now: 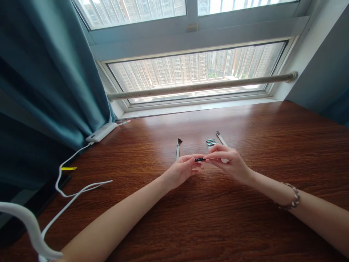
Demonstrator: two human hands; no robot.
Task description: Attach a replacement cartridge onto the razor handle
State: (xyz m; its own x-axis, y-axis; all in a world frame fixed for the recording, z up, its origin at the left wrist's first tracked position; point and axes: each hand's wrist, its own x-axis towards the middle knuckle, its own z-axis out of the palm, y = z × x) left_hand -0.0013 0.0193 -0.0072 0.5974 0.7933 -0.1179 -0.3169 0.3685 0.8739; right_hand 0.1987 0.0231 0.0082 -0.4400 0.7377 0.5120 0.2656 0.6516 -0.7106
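Between my two hands is a small black razor cartridge (200, 159), held above the table. The fingertips of my left hand (183, 171) pinch its left end, and the fingers of my right hand (229, 162) grip its right end. Just beyond the left hand lies a razor (178, 150) with a black head and a pale handle, its lower part hidden by the hand. Past the right hand sits a pack of razor cartridges (211, 142), partly covered by the fingers. Beside that pack a pale razor handle (221, 138) lies at a slant, its near end hidden.
A brown wood-grain table (169, 225) runs back to the window. At the left are a white power bank (102, 132), its white cable (79, 194), a yellow strip (69, 169) and a blue curtain (60, 65). A white curved bar (29, 227) fills the lower-left corner.
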